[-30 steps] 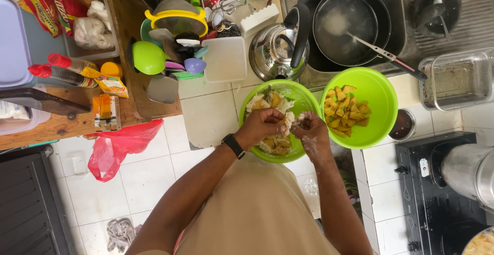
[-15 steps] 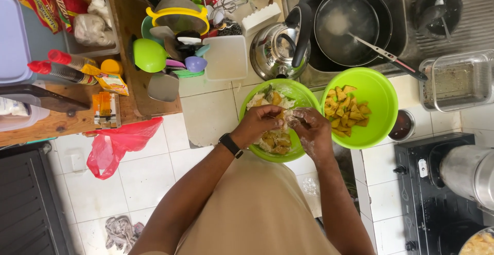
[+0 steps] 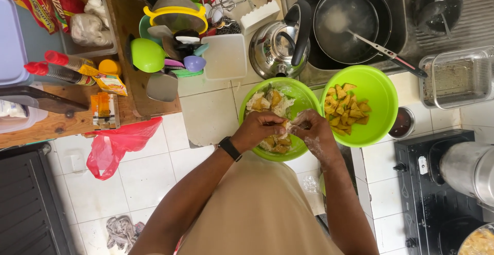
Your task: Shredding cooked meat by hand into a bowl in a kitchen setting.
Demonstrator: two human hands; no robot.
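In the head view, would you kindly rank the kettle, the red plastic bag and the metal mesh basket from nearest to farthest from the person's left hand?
From the left hand, over the near green bowl:
1. Kettle, just beyond the bowl, by the sink.
2. Red plastic bag, hanging off to the left at the wooden counter's edge.
3. Metal mesh basket, far right, past the second green bowl.

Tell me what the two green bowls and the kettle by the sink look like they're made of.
The left green bowl under both hands, and the right green bowl holding yellow pieces, look like plastic: even bright colour, soft dull sheen. The kettle looks like polished metal, probably steel, since its body mirrors the surroundings; its black handle is likely plastic.
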